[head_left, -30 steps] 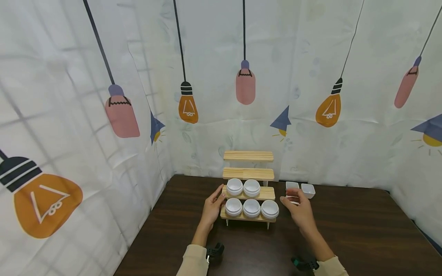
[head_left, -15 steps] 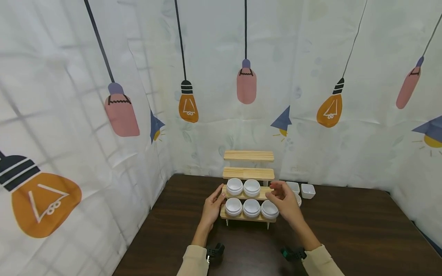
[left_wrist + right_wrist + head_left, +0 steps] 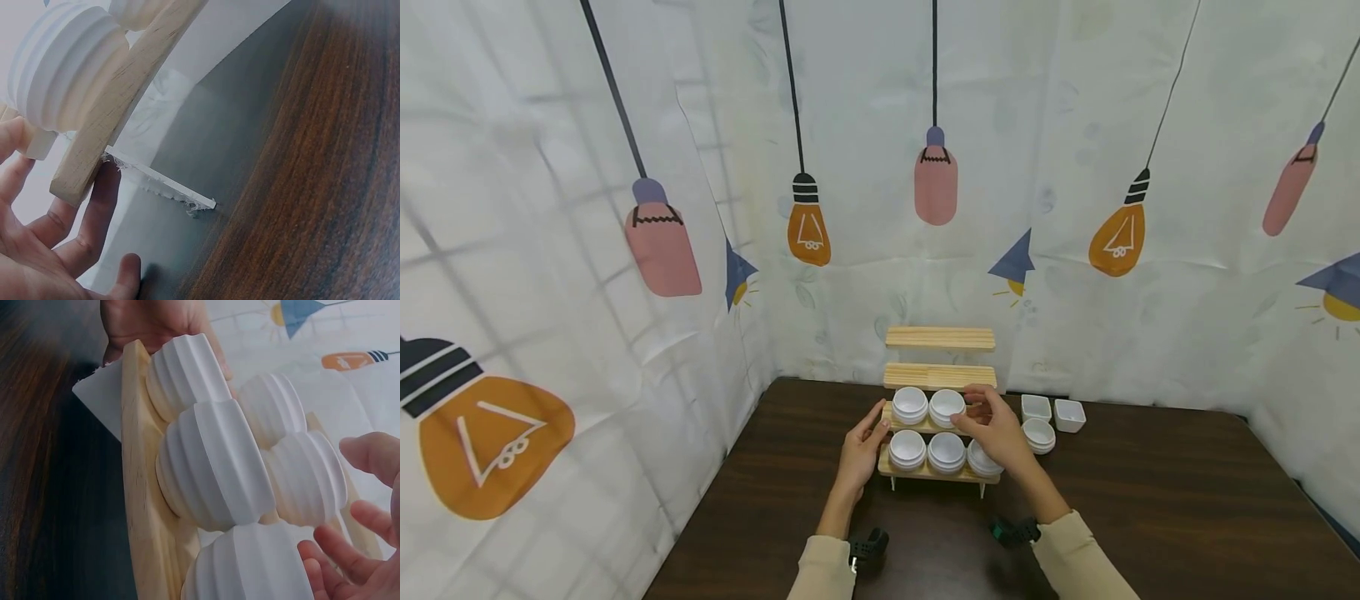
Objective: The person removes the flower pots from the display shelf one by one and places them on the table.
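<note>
Five round bowls (image 3: 946, 451) sit on the rack (image 3: 940, 383): three low, two above. Left hand (image 3: 859, 450) rests flat against its side; right hand (image 3: 996, 425) hovers, fingers apart, seemingly empty. Three dishes (image 3: 1039, 434) wait on the table (image 3: 1150, 517).

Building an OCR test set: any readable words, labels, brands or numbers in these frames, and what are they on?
None: no words, brands or numbers are readable in any view.
The backdrop cloth carries only drawn light bulbs and cones, no lettering.
The white ribbed bowls, the wooden tiered rack and the dark wooden table are unmarked.
</note>
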The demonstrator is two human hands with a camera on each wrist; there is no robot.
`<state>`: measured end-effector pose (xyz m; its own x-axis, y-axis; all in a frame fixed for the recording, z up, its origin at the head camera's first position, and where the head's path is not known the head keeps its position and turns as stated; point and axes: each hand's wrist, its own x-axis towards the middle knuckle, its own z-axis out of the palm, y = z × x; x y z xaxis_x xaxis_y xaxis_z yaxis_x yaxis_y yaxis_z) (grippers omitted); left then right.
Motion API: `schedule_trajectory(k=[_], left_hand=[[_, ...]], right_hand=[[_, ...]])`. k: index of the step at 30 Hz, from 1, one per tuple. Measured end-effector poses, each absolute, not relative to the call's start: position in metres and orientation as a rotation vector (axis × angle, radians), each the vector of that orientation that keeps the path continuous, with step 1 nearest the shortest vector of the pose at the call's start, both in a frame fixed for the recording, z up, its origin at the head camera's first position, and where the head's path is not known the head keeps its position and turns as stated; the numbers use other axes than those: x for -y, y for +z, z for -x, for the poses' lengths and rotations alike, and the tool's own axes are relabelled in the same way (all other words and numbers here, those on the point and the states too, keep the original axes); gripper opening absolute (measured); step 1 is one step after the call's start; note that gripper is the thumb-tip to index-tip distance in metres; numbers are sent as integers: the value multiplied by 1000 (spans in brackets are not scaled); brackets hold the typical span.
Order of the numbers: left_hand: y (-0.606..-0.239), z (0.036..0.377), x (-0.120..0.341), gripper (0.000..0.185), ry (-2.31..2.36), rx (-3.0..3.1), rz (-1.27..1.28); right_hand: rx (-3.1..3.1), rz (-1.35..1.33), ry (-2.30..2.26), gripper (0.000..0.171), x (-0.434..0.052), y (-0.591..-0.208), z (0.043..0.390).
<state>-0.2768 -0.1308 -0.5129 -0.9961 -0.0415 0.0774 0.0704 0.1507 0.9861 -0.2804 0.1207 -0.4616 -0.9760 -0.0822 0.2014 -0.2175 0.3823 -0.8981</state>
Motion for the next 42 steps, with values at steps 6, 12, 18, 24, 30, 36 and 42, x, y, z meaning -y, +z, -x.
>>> schedule_trajectory(k=[6, 12, 18, 24, 30, 36, 42], left_hand=[[-523, 284, 132, 47, -1972, 2295, 20], [-523, 285, 132, 47, -1983, 2285, 7], [-523, 284, 133, 48, -1981, 2283, 16], [-523, 283, 133, 47, -1997, 2287, 16], [-495, 268, 131, 48, -2019, 2305, 45], [-487, 260, 130, 46, -2018, 2305, 59], [-486, 259, 130, 46, -2003, 2318, 54]], right_hand=[[2539, -272, 1615, 54, -116, -459, 284], [2586, -221, 1576, 57, -112, -459, 286], [2569, -187, 1560, 57, -107, -459, 287], [2591, -171, 1525, 60, -104, -459, 285], [2603, -175, 1484, 61, -102, -458, 286], [2583, -153, 1505, 59, -100, -458, 285], [2589, -136, 1535, 59, -100, -458, 283]])
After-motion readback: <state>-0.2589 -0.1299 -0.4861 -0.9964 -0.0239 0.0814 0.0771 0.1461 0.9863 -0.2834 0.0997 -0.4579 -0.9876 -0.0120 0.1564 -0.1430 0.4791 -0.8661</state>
